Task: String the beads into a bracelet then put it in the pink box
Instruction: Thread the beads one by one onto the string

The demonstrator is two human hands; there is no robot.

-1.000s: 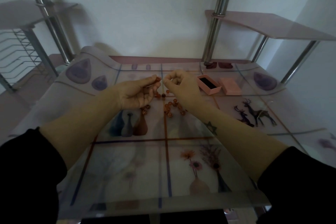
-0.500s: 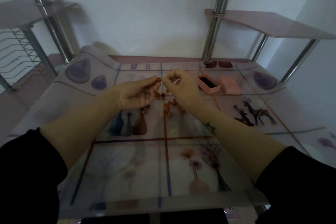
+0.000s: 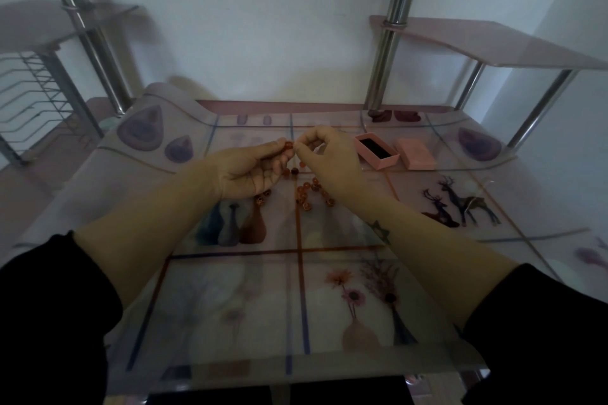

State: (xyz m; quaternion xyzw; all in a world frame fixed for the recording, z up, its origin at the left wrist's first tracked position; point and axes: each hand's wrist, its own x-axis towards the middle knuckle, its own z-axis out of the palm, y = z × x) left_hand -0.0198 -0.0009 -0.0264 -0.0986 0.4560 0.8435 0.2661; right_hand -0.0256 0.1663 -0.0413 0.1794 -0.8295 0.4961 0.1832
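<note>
Home room corner: glass desk [image 3: 296, 106] on chrome poles [image 3: 391, 52], side shelves [image 3: 487, 43], flower-printed plastic cover [image 3: 230, 289], white wall [image 3: 263, 26].

A single wide-angle view from the person's head, at the near edge of the table [image 3: 296, 322], faces forward and down toward the far wall [image 3: 263, 26]. Both forearms enter from the near corners; left hand [image 3: 250, 171] and right hand [image 3: 329, 164] meet mid-table at a bead [image 3: 289, 145], close to the lens
</note>
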